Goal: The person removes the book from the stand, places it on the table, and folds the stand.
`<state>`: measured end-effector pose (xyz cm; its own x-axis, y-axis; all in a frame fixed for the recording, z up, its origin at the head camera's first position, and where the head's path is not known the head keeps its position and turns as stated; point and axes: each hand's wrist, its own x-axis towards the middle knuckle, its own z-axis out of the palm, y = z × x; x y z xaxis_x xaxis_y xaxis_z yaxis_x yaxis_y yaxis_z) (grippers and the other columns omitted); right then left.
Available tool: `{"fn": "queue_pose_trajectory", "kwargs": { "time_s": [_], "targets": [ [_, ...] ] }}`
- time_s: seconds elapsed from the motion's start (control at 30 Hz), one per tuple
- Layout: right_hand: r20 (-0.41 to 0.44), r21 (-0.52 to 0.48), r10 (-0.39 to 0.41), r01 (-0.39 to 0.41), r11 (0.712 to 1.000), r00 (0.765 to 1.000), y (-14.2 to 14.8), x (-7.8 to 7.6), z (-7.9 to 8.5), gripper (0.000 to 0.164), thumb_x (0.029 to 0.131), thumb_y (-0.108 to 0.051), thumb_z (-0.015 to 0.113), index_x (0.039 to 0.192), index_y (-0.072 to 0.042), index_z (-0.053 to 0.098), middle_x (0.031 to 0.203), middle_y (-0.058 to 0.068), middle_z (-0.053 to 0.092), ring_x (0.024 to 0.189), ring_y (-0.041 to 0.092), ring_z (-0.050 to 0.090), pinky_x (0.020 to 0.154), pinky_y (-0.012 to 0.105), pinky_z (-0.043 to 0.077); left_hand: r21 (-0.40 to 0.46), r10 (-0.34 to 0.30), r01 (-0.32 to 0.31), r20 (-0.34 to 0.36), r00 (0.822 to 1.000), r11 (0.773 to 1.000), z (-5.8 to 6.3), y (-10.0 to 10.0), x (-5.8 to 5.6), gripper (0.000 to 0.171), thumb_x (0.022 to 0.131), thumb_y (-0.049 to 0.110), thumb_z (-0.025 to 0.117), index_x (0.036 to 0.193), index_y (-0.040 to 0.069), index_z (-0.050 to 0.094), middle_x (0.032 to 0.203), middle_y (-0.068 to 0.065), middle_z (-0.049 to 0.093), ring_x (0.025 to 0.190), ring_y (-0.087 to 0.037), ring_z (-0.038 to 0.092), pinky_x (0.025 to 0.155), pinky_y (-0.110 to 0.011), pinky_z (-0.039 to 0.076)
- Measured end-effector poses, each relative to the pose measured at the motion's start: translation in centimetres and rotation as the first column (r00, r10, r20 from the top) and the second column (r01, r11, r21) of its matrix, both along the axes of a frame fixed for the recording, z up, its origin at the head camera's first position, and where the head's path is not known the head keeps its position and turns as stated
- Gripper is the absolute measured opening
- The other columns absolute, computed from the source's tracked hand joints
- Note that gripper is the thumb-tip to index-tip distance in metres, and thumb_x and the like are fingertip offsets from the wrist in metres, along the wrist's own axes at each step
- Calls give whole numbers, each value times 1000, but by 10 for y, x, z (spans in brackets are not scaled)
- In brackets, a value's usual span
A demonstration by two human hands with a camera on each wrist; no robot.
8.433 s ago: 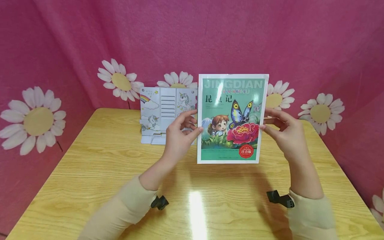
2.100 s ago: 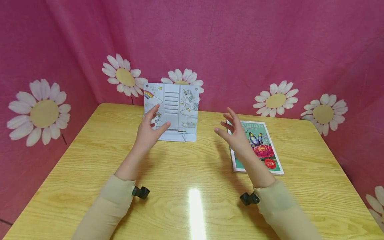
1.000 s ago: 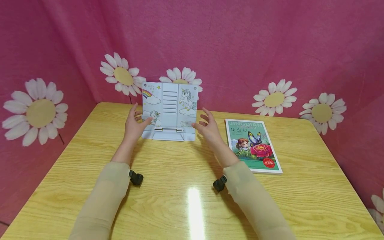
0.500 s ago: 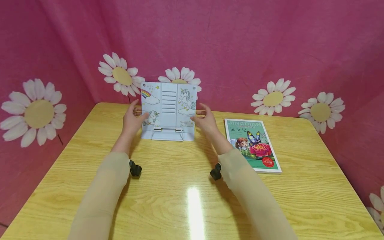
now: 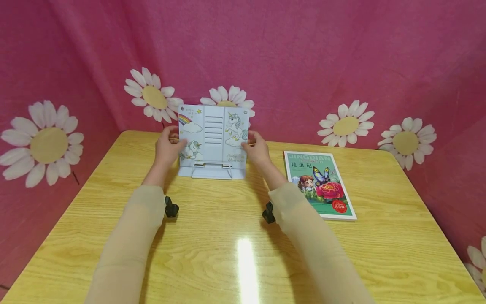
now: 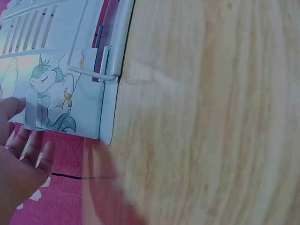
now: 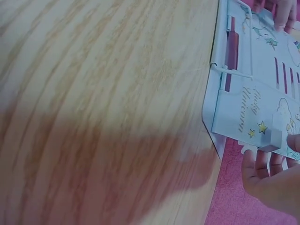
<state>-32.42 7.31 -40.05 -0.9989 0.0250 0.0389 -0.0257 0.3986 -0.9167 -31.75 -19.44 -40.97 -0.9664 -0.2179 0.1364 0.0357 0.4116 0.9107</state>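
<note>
A white book stand (image 5: 214, 145) with unicorn drawings, slots in its middle and a wire page holder at its foot stands tilted back on the table. My left hand (image 5: 167, 150) grips its left edge, thumb on the front and fingers behind. On the opposite edge, my right hand (image 5: 259, 150) holds on in the same way. The left wrist view shows the left thumb beside a small side clip (image 6: 31, 108); the right wrist view shows a matching clip (image 7: 271, 139) near the right fingers. The stand's back is hidden.
To the right of the stand, a green picture book (image 5: 322, 183) with a butterfly cover lies flat, face up. The wooden table (image 5: 212, 236) meets a pink curtain (image 5: 288, 63) with daisies behind and at both sides. Small black wrist cameras (image 5: 171, 209) sit at the cuffs.
The book, earlier held upright in both hands, now lies on the table at the right. Both hands have since moved to the stand's edges and closed on them; the stand has barely moved.
</note>
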Motion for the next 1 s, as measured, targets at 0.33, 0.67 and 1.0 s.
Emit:
{"fn": "queue_pose_trajectory", "kwargs": {
  "time_s": [0.33, 0.67, 1.0],
  "targets": [
    [-67, 98, -51, 57, 994, 996, -9, -1, 0, 29, 97, -12, 50, 125, -4, 53, 108, 16, 58, 94, 25, 55, 82, 34, 50, -22, 56, -57, -33, 998, 998, 0, 1, -1, 36, 91, 10, 61, 124, 4, 49, 109, -16, 55, 94, -26, 52, 86, -32, 47],
    [-55, 124, -88, 94, 988, 995, -13, 0, 2, 23, 97, -10, 50, 119, -3, 55, 107, 15, 60, 92, 24, 52, 82, 34, 48, -9, 30, -29, 35, 999, 1000, 2, 0, -1, 36, 93, 9, 59, 125, 5, 45, 111, -14, 50, 100, -27, 49, 92, -36, 46],
    [-41, 133, -92, 97, 986, 995, -12, -2, 2, 21, 98, -10, 49, 117, -4, 54, 106, 14, 60, 91, 23, 52, 79, 32, 47, -4, 30, -30, 23, 999, 1000, 3, 2, -1, 35, 92, 10, 60, 124, 5, 47, 109, -13, 51, 98, -25, 50, 92, -34, 46]
  ]
}}
